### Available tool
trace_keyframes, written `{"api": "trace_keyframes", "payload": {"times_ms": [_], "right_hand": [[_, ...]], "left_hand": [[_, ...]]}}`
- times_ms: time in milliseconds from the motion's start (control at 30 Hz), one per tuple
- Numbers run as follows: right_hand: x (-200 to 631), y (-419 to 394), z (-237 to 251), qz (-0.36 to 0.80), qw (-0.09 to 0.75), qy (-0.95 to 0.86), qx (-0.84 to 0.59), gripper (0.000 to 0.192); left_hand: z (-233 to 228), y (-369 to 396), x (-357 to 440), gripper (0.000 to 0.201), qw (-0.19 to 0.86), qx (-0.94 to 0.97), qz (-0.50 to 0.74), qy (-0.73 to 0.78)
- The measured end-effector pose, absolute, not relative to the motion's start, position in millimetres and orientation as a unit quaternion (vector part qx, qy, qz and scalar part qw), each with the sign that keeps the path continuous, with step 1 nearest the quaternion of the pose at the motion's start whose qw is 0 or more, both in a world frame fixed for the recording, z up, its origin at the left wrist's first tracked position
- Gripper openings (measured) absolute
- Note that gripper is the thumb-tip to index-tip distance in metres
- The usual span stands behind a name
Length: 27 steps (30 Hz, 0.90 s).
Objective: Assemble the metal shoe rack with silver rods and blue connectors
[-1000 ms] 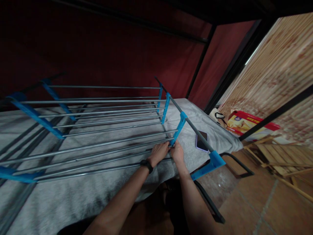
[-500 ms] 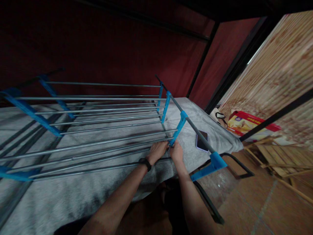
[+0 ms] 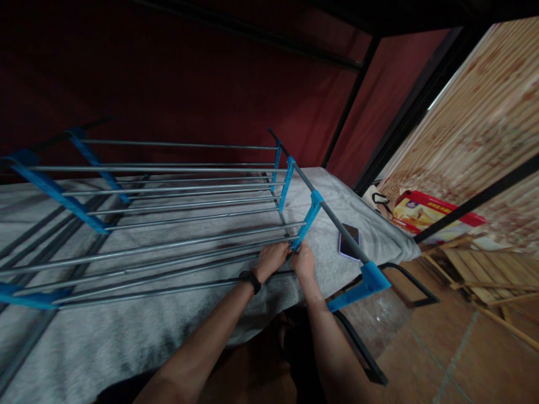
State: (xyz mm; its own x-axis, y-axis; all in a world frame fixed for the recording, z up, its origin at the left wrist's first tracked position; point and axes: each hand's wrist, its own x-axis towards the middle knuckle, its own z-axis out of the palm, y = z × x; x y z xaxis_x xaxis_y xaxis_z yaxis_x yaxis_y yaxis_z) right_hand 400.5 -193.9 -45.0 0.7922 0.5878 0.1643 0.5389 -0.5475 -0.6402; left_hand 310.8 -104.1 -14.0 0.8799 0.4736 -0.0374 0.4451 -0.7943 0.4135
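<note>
Here, both hands [image 3: 273, 260] [image 3: 304, 262] closed around blue bracket [image 3: 308, 220]'s lower end, illegibly lettered red box [image 3: 432, 212]

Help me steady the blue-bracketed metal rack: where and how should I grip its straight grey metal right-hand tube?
Wrap the tube between its two nearest blue plastic brackets, probably from the right: that stretch is slim and bare, with both hands leftward.
</note>
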Motion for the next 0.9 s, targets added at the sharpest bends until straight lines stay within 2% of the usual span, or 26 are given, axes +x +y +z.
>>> {"api": "trace_keyframes", "payload": {"times_ms": [467, 633, 800, 900], "right_hand": [[385.5, -188.4, -39.5, 0.047, 0.351, -0.291, -0.889, 0.046], [387.2, -188.4, -33.4, 0.075, 0.367, -0.253, -0.892, 0.046], [390.4, -193.2, -24.6, 0.111, 0.39, -0.275, -0.872, 0.039], [394.5, -191.4, -22.2, 0.133, 0.4, -0.298, -0.857, 0.035]], "left_hand": [[-18.1, -101.9, 313.1, 0.028, 0.228, 0.944, 0.035, 0.236], [-11.6, -106.6, 306.6, 0.028, 0.205, 0.952, 0.034, 0.224], [-13.3, -105.6, 278.3, 0.028, 0.169, 0.958, 0.063, 0.222], [-18.3, -101.0, 240.8, 0.035, 0.146, 0.956, 0.087, 0.238]]}}
